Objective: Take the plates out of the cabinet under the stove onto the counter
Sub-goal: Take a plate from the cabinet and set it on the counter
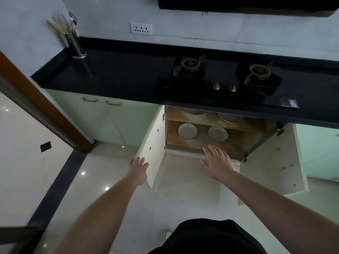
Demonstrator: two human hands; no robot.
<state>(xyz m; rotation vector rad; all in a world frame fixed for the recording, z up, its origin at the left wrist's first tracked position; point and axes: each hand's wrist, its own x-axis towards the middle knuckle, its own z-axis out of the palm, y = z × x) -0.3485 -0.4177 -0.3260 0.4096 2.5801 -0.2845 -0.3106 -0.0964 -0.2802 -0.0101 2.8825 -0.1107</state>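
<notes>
The cabinet under the stove (205,142) stands open, both doors swung out. Two pale plates lie on its lower shelf, one at the left (187,131) and one at the right (218,134). The rims of two more dishes, one at the left (194,112) and one at the right (231,118), show on the upper shelf. My left hand (138,166) grips the outer edge of the left door (153,145). My right hand (217,161) is stretched out flat, fingers spread, just in front of the lower shelf's edge, holding nothing. The black counter (119,70) runs above.
A two-burner gas stove (225,76) is set in the counter at the right. A steel utensil holder (76,45) stands at the counter's back left corner. The right door (271,162) hangs open. Closed green cabinet doors (102,118) sit to the left. A brown door frame (42,107) borders the floor.
</notes>
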